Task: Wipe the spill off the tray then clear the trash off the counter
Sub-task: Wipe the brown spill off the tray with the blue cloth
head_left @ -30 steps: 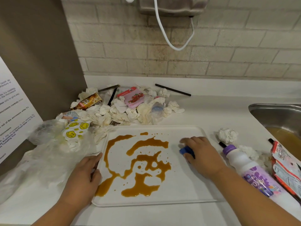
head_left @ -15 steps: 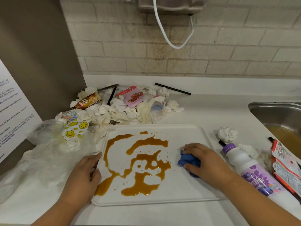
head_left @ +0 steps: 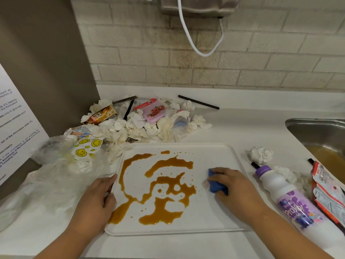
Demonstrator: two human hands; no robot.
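Head-camera view down onto a white tabletop (head_left: 242,124). In front of you lies a white tray (head_left: 214,157) with a brown liquid spill (head_left: 160,217) looping across its left and middle parts; the right part is bare. Your right hand (head_left: 235,186) is on that bare part with its fingers curled over a bunched blue cloth (head_left: 214,186), pressing it to the tray just right of the spill, not yet touching the brown. Your left hand (head_left: 93,200) grips the tray's left rim, fingers bent over the edge, close to the spill's lower tail.

The step in hand appears to be the wiping, and it looks barely begun, as the whole spill is unwiped. The next move likely calls for dragging the cloth left through the liquid while your left hand braces the tray.

The trash is uncleared: a trash pile (head_left: 141,124) of crumpled tissues and wrappers lies behind the tray, and a bottle (head_left: 291,199) lies on its side to your right
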